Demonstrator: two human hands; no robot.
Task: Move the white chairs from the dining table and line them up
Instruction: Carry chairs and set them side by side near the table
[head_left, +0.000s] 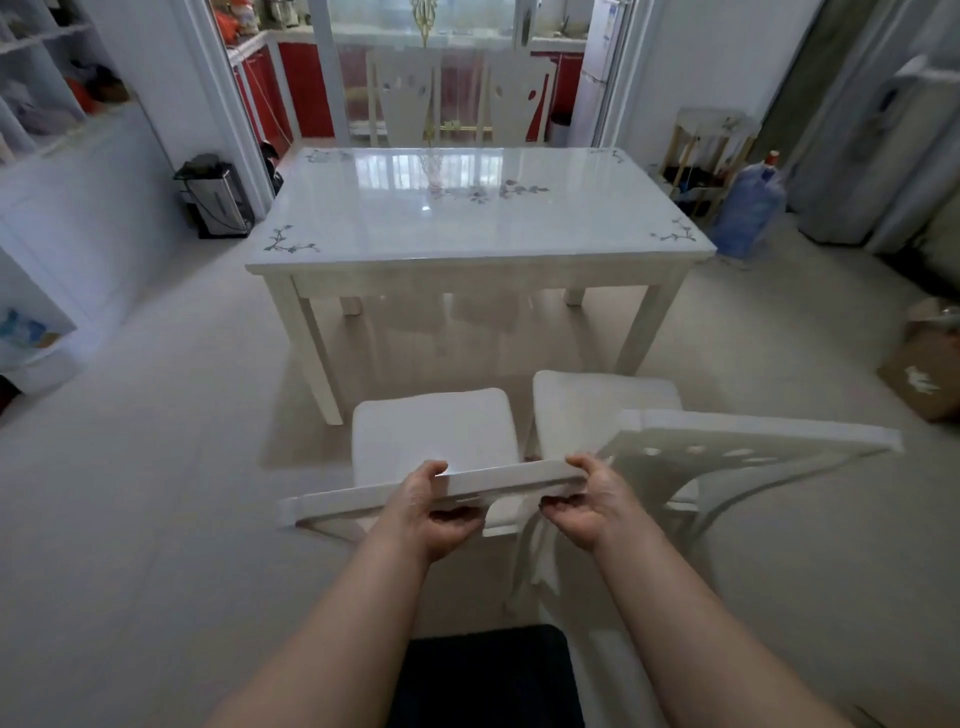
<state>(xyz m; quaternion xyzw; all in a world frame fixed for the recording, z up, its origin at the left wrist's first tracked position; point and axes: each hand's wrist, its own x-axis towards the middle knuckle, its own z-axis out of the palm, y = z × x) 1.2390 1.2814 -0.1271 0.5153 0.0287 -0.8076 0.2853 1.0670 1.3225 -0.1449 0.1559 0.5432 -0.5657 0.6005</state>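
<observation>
Pale floor tiles (156, 467) are carrying everything in this dining room. The left hand (441, 514) and the right hand (592, 506) are both gripping the top rail of one white chair (431, 431), fingers curling round it, a little apart. A second white chair (727, 447) is standing just beside it on the right, turned askew. Both are sitting before the near edge of the dining table (467, 265); two more chairs (405, 98) are standing at its far edge.
</observation>
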